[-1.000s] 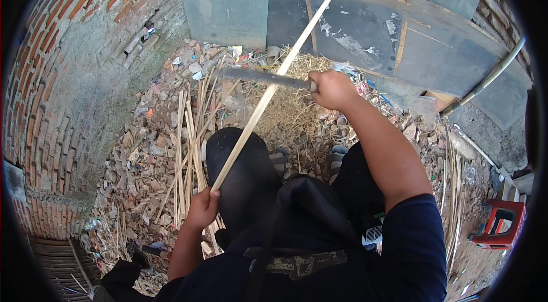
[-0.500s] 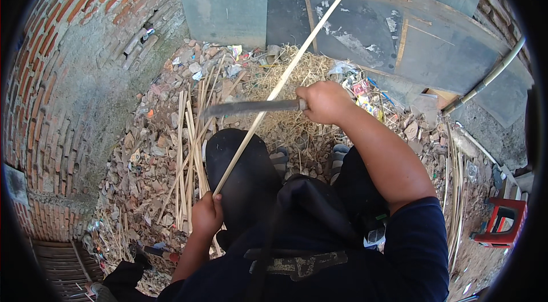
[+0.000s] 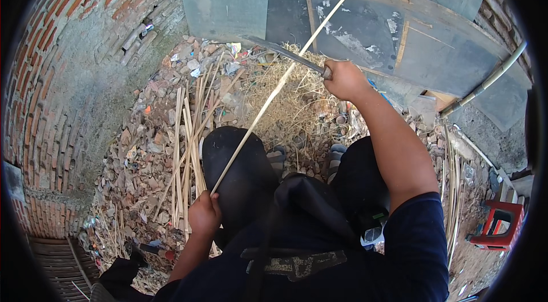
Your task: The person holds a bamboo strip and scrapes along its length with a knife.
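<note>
A long pale bamboo strip slants from beside my left thigh up toward the far boards. My left hand is closed round its near end. My right hand grips the handle of a long-bladed machete. The blade crosses the strip in its far half and points to the upper left; whether it touches the wood I cannot tell. Pale shavings lie heaped on the ground under the strip, ahead of my sandalled feet.
Several split strips lie in a bundle left of my knee, and more strips to the right. Rubble covers the ground. A brick wall stands at left, grey boards ahead, a red stool at far right. Another person's dark clothing shows lower left.
My right hand has moved away from me and slightly right, carrying the machete farther along the strip. Its blade now tilts up to the left. My left hand stays almost in place on the strip's end.
</note>
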A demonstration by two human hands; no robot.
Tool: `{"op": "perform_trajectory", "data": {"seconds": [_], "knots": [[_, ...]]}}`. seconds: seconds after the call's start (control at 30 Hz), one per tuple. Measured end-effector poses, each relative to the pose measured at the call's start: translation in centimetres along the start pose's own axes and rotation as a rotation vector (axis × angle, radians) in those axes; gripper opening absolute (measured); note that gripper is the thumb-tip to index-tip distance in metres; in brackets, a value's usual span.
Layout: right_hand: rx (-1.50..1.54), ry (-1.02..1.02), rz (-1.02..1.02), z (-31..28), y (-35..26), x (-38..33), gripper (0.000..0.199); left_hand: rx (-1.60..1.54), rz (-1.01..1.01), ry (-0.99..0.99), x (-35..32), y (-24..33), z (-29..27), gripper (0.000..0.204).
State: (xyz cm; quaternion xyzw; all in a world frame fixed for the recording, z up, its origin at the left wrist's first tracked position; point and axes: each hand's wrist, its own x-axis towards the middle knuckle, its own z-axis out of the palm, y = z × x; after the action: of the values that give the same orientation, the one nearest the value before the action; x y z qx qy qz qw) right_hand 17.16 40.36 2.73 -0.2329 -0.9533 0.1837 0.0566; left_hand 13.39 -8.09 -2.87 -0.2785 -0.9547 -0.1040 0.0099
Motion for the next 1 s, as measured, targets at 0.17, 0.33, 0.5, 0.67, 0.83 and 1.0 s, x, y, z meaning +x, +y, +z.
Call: {"op": "perform_trajectory", "data": {"seconds": [0.17,0.33,0.5,0.67,0.83,1.0], "knots": [[-0.021,-0.071,-0.198,1.1,-5.3,-2.1,0.018,-0.023,-0.007,0.03,-0.6,-0.4,0.3,0.025],[-0.045,-0.121,-0.05,-0.4,-2.2,-0.9,0.023,-0.031,-0.011,0.072,-0.1,0.4,0.2,0.024],[-0.046,-0.146,-0.087,0.0,-2.5,-1.6,0.024,0.008,-0.015,0.045,-0.2,0.0,0.4,0.023],[-0.135,-0.239,-0.197,-0.5,-6.3,-2.4,0.023,0.008,-0.011,0.091,-0.2,-0.1,0.6,0.022],[-0.048,-0.071,0.07,0.3,0.0,-0.3,0.023,0.054,0.032,0.082,-0.1,-0.6,0.4,0.022],[-0.221,-0.189,-0.154,-0.1,-5.8,-3.1,0.021,0.075,0.042,0.062,-0.5,-1.1,0.2,0.021]]}}
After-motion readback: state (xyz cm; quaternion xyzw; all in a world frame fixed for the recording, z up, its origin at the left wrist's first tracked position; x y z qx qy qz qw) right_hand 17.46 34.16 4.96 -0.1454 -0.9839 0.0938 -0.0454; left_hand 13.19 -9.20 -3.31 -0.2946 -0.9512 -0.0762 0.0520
